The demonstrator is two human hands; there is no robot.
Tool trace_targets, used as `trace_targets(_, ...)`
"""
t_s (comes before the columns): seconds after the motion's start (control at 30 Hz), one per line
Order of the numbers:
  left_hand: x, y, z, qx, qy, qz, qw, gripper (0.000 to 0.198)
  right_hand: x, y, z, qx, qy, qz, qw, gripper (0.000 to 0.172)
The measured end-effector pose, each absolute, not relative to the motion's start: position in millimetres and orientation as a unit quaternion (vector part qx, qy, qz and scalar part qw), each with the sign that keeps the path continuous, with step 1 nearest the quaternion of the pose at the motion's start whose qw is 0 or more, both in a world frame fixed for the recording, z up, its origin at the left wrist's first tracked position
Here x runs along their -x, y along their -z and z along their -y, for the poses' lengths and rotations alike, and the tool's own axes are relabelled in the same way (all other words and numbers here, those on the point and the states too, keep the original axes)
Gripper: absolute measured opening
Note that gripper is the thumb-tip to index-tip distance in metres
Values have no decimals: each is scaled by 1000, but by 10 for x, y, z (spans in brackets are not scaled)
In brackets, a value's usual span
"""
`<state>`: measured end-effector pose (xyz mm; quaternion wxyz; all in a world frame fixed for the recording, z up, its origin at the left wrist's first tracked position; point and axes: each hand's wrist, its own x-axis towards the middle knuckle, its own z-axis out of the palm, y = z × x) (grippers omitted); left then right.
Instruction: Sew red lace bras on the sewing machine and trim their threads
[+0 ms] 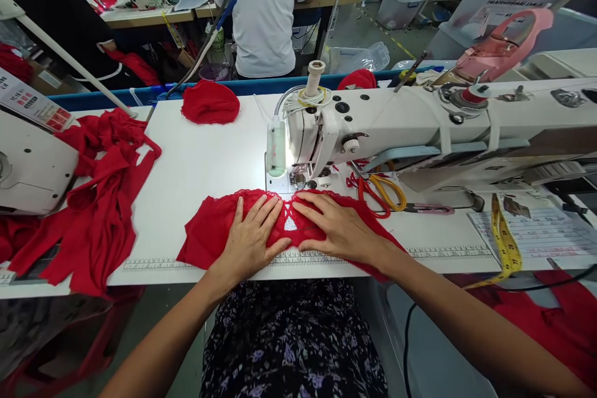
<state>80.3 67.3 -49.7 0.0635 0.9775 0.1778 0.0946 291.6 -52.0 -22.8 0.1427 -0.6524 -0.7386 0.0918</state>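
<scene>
A piece of red lace fabric (212, 230) lies on the white table (205, 161) in front of the white sewing machine (420, 118). My left hand (249, 239) rests flat on it with fingers spread, pointing toward the needle area (298, 180). My right hand (338, 227) lies flat on the fabric's right side, fingers stretched out to the left. Both hands press the lace down just before the presser foot.
A heap of red fabric strips (100, 199) lies at the left. A red bundle (209, 102) sits at the table's back. Scissors with yellow and red handles (382, 193) lie right of the needle. A yellow tape measure (506, 242) hangs at the right. A person in a white shirt (263, 6) works behind.
</scene>
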Motion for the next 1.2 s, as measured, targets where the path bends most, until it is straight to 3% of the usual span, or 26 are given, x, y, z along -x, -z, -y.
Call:
trace_targets(0.13, -752, 421, -651, -976, -111, -175, 72, 72, -2939, 18, 733, 665, -62, 714, 213, 55)
trace_targets(0.23, -667, 322, -561, -968, -156, -176, 81, 62, -3009, -125, 979, 704, -60, 655, 268, 45)
trace_targets(0.37, -545, 214, -338, -947, -261, -163, 94, 46, -3117, -267, 1275, 751, -95, 611, 231, 46)
trace_targets(0.5, -485, 183, -111, -935, -326, -111, 84, 41, -3144, -557, 1358, 717, -61, 658, 220, 30)
trace_targets(0.7, -532, 201, 98, -920, -379, -55, 83, 28, -3135, -1276, 826, 677, 215, 688, 152, 43)
trace_targets(0.83, -568, 241, 128, -899, -429, -52, 71, 24, -3217, -1647, 258, 659, 361, 649, 120, 41)
trace_targets(1.07, -426, 426, 43, -883, -462, -77, 34, 24, -3280, -1944, -180, 650, 351, 660, 139, 40)
trace_targets(1.2, -351, 419, 8, -883, -456, -95, 55, 30, -3214, -2082, -283, 628, 318, 706, 81, 40)
